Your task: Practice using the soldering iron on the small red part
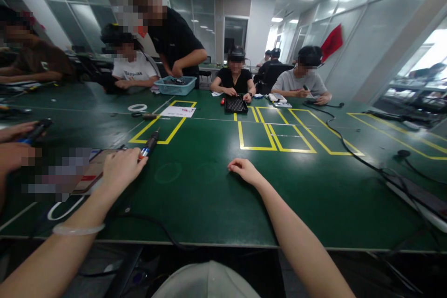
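My left hand (122,167) is closed on the rear end of a pen-shaped electric screwdriver (151,143). The tool has a dark body with a blue and orange part by my fingers, and its thin tip points away from me. Beside that hand lies a phone-like flat object (91,173), partly blurred out and partly covered by my wrist. My right hand (246,172) rests on the green table (209,214) with fingers curled in, and nothing shows in them.
Yellow tape rectangles (258,149) mark the table. Farther off are a white paper (178,111), a white tape ring (137,107), a blue basket (176,85) and a black tray (236,104). A black cable (335,130) runs along the right. A co-worker's hands (17,144) hold a dark tool at left.
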